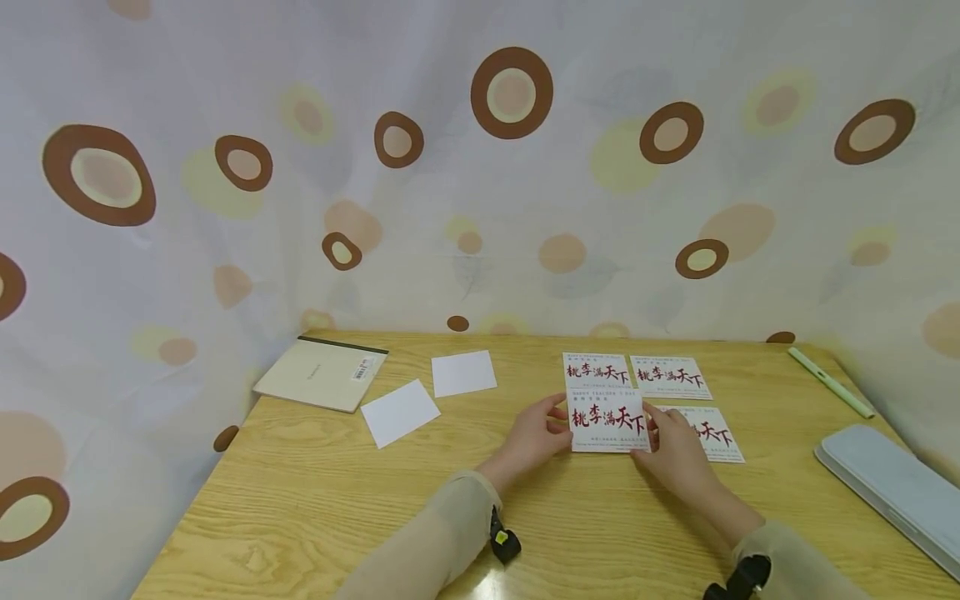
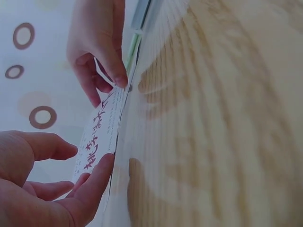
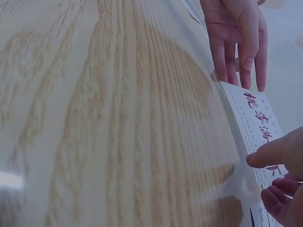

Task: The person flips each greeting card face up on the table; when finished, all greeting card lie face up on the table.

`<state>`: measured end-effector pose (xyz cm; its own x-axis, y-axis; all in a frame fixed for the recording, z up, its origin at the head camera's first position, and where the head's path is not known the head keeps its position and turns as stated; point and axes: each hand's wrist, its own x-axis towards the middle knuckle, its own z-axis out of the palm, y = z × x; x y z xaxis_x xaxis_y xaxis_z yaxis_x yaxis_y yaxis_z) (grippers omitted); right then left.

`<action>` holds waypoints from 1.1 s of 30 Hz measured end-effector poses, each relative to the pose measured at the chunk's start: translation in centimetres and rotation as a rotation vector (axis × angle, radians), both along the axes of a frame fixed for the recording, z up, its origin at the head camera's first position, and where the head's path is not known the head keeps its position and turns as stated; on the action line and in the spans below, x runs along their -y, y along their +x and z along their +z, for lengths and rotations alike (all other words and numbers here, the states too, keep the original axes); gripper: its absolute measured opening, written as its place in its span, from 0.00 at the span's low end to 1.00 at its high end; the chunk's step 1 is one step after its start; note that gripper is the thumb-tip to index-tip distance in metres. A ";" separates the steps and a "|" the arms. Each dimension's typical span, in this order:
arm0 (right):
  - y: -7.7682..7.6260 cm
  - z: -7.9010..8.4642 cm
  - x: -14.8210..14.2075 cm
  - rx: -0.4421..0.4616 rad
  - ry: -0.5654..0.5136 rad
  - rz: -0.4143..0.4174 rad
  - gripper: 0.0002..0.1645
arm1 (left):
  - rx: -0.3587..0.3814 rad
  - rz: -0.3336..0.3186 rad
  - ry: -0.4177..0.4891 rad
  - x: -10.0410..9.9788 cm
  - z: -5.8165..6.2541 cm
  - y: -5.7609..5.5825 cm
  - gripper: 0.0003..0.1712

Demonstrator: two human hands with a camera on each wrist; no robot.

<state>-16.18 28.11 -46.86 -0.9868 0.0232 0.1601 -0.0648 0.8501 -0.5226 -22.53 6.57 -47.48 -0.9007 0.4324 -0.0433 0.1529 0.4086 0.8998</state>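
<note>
Pinching loosely at its left and right edges, the left hand (image 1: 529, 437) and the right hand (image 1: 678, 450) hold a white rectangular paper card with red brush lettering (image 1: 608, 421), their fingers partly bent and spread. The card is right of the middle of the pale wood-grain tabletop (image 1: 315, 492); from the head it hides the lower edge of one of three matching red-lettered cards (image 1: 667, 377). The right wrist view shows the left palm, turned away in the head view. Only the head view takes in two blank white cards (image 1: 400, 412) and a cream notebook with a black spine (image 1: 318, 373). Far right lie a slim pale-green stick (image 1: 831, 382) and a pale blue-grey oblong case (image 1: 896, 492). The large characters read 桃李满天下; finer print is too small. The notebook carries a barcode label (image 1: 363, 368).
</note>
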 end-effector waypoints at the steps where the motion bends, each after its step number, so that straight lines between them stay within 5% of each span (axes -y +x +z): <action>1: 0.0 0.0 0.0 0.003 0.005 -0.002 0.44 | -0.001 0.000 -0.004 0.0 0.0 0.0 0.37; 33: -0.9 -0.1 -0.9 0.028 0.258 0.059 0.42 | 0.047 -0.001 -0.062 -0.6 0.0 0.1 0.36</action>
